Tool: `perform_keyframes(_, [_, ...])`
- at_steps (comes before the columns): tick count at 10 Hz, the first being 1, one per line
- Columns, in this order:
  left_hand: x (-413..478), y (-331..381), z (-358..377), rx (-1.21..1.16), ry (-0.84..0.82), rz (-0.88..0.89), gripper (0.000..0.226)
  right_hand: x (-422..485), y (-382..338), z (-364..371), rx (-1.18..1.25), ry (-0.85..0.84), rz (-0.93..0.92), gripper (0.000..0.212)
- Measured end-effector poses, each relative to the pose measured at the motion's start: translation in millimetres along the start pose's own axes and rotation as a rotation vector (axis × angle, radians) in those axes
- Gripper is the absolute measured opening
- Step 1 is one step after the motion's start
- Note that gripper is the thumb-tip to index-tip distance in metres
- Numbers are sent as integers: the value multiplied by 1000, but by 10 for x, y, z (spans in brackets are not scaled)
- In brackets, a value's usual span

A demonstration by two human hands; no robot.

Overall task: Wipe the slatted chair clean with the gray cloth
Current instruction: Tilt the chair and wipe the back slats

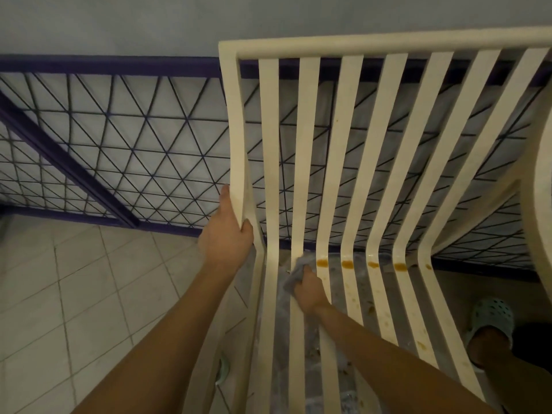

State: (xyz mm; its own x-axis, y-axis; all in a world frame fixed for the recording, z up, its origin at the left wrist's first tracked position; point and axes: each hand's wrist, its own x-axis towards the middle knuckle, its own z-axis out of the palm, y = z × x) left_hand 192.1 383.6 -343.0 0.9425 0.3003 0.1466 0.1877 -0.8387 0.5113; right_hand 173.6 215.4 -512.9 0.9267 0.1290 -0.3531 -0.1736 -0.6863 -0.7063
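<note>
1. The left hand (225, 237) has its grip clenched round the chair's (391, 150) outer frame rail, thumb up along the rail's outer edge and fingers curled over its front, just above the bend where back meets seat.
2. The right hand (309, 289) has its grip closed on the cloth (295, 271); the gray wad sticks out ahead and to the left of the knuckles and is pressed on a slat at the seat-back bend; this grip lies just right of and below the left one, with one slat between them.
3. Directly right of the cloth grip, a row of orange-brown stains (348, 264) marks the slats at the same bend, one blot per slat; paler spots and drips (385, 316) trail down the seat slats nearer the person than that grip.
4. The chair is cream, with long slats running from a rounded top bar down into the seat; a second pale curved part shows at the far right edge, well away from both grips.
5. Behind the slats, beyond both grips, stands a dark metal grille (125, 138) of triangles with a purple frame, against a gray wall.
6. Left of the left grip the floor (59, 294) is pale tile; far right of the cloth grip, low down, a foot in a light green perforated clog (490, 321) rests on the floor.
</note>
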Motion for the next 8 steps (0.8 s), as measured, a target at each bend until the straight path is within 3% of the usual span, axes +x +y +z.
perform_keyframes(1, [-12,43,-18,35,18,8,73,248,38,33,226,123,105,23])
perform_keyframes(2, [-38,76,-37,43,11,7,63,273,-203,-290,-231,51,12,25])
perform_keyframes(3, [-32,83,-52,50,15,14,55,366,-425,-487,24,82,182,26])
perform_keyframes(5, [-29,123,-60,81,-11,2,48,511,-649,-740,174,129,92,25])
perform_keyframes(8, [-42,126,-78,86,-18,-6,47,520,-873,-1171,177,170,-139,14])
